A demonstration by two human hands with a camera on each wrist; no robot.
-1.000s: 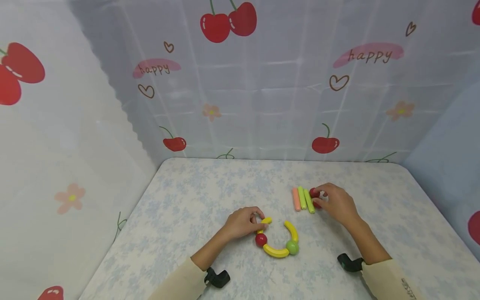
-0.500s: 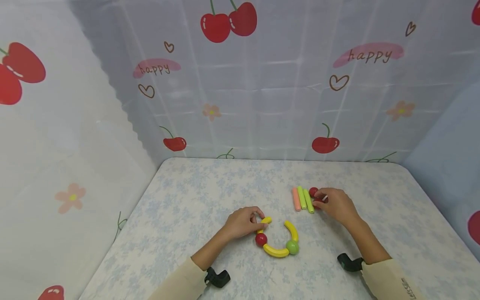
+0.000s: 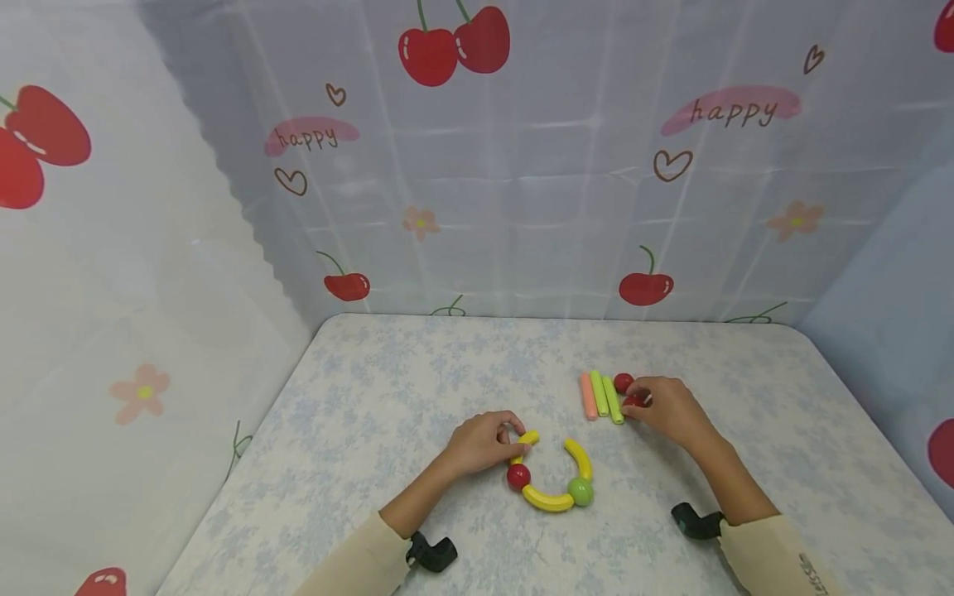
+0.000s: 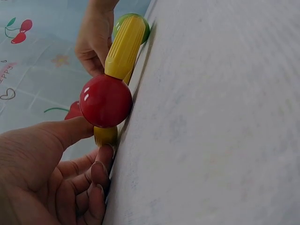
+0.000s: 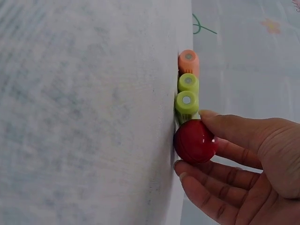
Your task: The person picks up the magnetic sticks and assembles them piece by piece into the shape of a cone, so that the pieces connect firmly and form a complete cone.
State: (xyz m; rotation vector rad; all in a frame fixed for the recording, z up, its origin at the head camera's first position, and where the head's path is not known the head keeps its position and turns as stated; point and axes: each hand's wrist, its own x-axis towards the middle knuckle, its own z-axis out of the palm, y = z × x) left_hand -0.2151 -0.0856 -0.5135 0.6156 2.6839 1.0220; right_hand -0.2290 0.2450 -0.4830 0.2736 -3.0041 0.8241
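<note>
An open ring of curved yellow pieces (image 3: 547,500), a red ball (image 3: 518,476) and a green ball (image 3: 580,491) lies on the table. The left hand (image 3: 480,444) pinches the yellow piece (image 4: 106,136) at the ring's upper left, beside the red ball (image 4: 106,101). Farther right and back, the right hand (image 3: 673,409) holds a red ball (image 5: 195,141) between thumb and fingers, close to the green sticks (image 5: 186,102). A second red ball (image 3: 623,382) lies just behind the held one.
One orange stick (image 3: 588,396) and two light green sticks (image 3: 606,397) lie side by side left of the red balls. A cherry-patterned sheet (image 3: 522,190) hangs behind the table (image 3: 387,372), with more sheeting at both sides.
The right hand has shifted slightly toward the front, from the rear red ball to the nearer one, leaving the rear ball uncovered. The left hand and the ring have not visibly moved.
</note>
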